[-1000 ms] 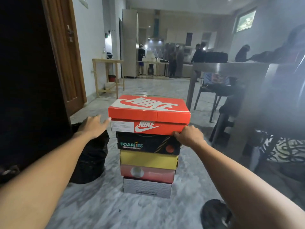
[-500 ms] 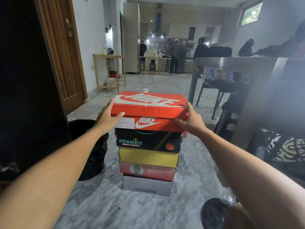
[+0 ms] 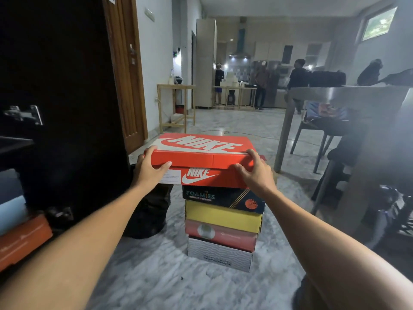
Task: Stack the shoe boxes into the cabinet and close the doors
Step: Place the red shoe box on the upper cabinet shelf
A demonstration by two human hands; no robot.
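Observation:
A stack of several shoe boxes stands on the marble floor. On top is a red Nike box (image 3: 201, 155). My left hand (image 3: 149, 170) grips its left end and my right hand (image 3: 254, 173) grips its right end, fingers over the lid edge and thumbs on the front. The box looks slightly raised and shifted left over the black Foamies box (image 3: 223, 198). Under that lie a yellow box (image 3: 223, 217), a pink box (image 3: 221, 234) and a white box (image 3: 220, 256). The dark cabinet (image 3: 55, 86) is at the left, its door open, with an orange box (image 3: 20, 240) inside.
A black bag (image 3: 147, 215) sits on the floor between the cabinet and the stack. A grey table (image 3: 348, 92) with chairs stands at the right. A wooden door (image 3: 127, 74) is behind the cabinet. Several people stand far back in the kitchen.
Both hands closed on the ends of the red Nike box, which has lifted a little off the stack and moved left. My view has turned left, showing more of the cabinet.

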